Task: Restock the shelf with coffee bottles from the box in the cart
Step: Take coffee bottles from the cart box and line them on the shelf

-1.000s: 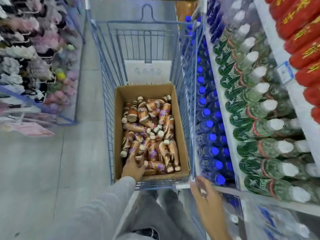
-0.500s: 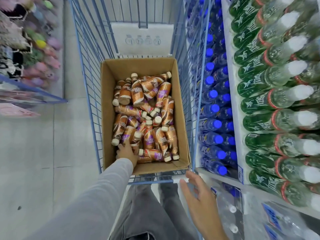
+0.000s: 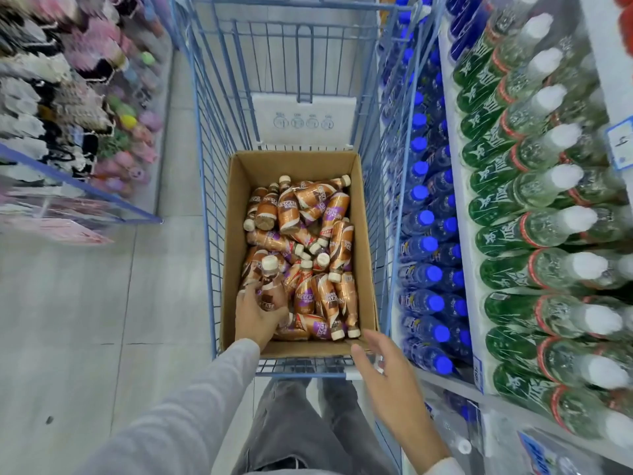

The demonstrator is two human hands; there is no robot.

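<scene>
Grey tiled floor (image 3: 85,303) runs down a shop aisle, with a rack (image 3: 68,97) of soft pink, white and black goods on the left and a white shelf (image 3: 455,214) on the right. The shelf carries rows of blue-capped bottles (image 3: 426,245) low down and green-labelled bottles (image 3: 534,231) with white caps above them.

Between them stands a blue wire cart (image 3: 205,200). A brown cardboard box (image 3: 233,234) sits in its near end, open at the top and heaped with coffee bottles (image 3: 308,214) lying at all angles.

The left hand (image 3: 255,317), in a grey sleeve, reaches into the near left corner of the box, fingers curled round the lower body of one bottle (image 3: 270,289). That bottle rides on top of the heap, its long axis roughly along the cart, cream cap pointing away from the person.

The right hand (image 3: 387,375) hovers by the near right corner of the box, fingers spread and loose, holding nothing.
</scene>
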